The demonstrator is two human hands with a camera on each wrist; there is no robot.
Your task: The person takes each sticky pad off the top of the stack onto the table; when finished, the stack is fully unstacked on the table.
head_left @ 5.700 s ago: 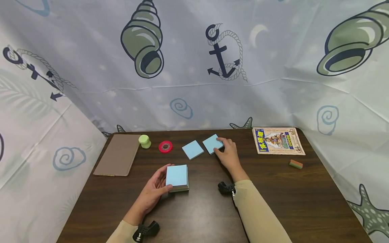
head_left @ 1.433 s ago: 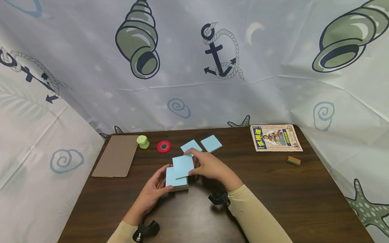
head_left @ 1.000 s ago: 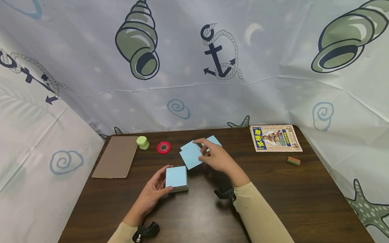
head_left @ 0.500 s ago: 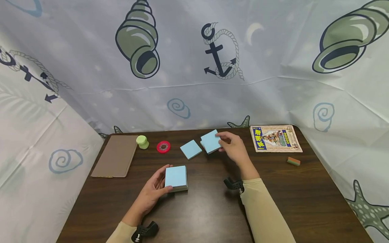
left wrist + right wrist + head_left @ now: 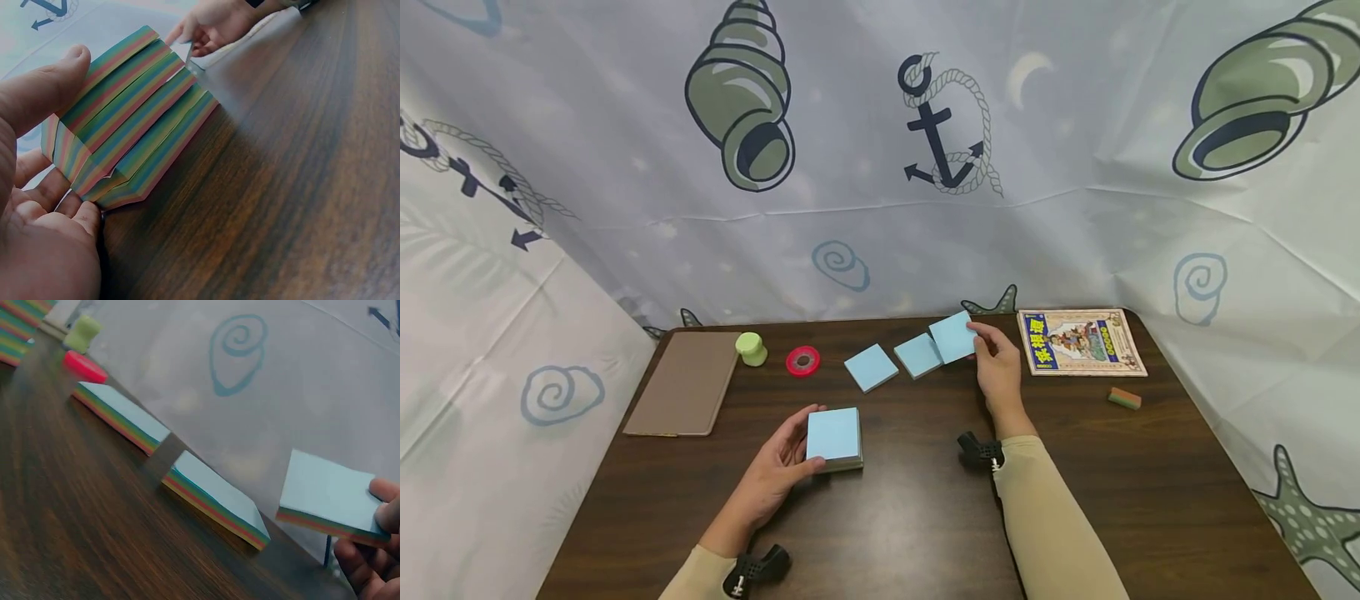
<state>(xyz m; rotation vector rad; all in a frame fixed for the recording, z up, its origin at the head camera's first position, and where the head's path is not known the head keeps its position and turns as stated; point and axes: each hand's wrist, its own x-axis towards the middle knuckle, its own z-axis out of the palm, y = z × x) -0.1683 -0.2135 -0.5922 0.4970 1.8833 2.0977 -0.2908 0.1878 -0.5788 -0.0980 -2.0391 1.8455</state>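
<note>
My left hand (image 5: 775, 467) grips a thick stack of sticky note pads (image 5: 835, 435), thumb at the near corner and fingers at its left side. In the left wrist view, the stack (image 5: 134, 119) shows rainbow-striped sides and stands on the table. Farther right, my right hand (image 5: 1002, 375) pinches one blue-topped sticky note pad (image 5: 951, 336) by its right edge. That pad (image 5: 328, 494) hangs tilted and raised in the right wrist view. Two more pads lie flat to its left: a middle pad (image 5: 919, 356) and a left pad (image 5: 871, 368).
Along the back of the brown table (image 5: 910, 517) are a taupe notebook (image 5: 685, 383), a light green knob-shaped object (image 5: 751, 349) and a red ring-shaped item (image 5: 802, 361). A printed booklet (image 5: 1082, 342) lies at right, with a small orange-green block (image 5: 1124, 398) before it.
My right hand has carried a pad from above the left hand's stack rightward past the two lying pads. Earlier it set down the middle pad. My left hand has stayed on the stack.
</note>
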